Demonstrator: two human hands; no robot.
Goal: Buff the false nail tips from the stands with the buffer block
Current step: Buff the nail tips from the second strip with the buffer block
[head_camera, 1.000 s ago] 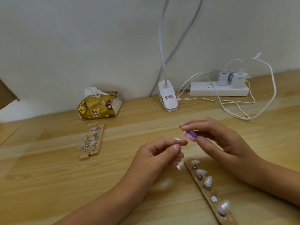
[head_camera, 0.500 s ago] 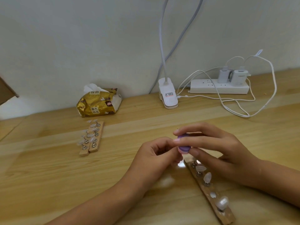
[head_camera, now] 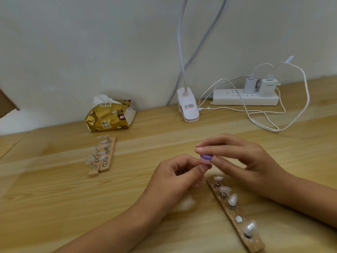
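Note:
My right hand (head_camera: pixel 244 157) pinches a small pink and purple buffer block (head_camera: pixel 206 158) between thumb and fingers. My left hand (head_camera: pixel 178 176) has its fingers curled, with the fingertips meeting the block from below; the nail tip it pinches is hidden behind them. Just below the hands lies a wooden stand (head_camera: pixel 235 216) with several clear nail tips on metal holders. Two more wooden stands (head_camera: pixel 102 156) with nail tips lie side by side to the left.
A gold tissue pack (head_camera: pixel 109 117) sits by the wall. A white clip lamp base (head_camera: pixel 187 108) stands behind the hands. A white power strip (head_camera: pixel 244 97) with two chargers and looping cables (head_camera: pixel 269 125) is at the back right.
My right hand brought the buffer block left and down onto the nail tip in my left fingertips. The nail tip, visible a second ago, is now covered by the block.

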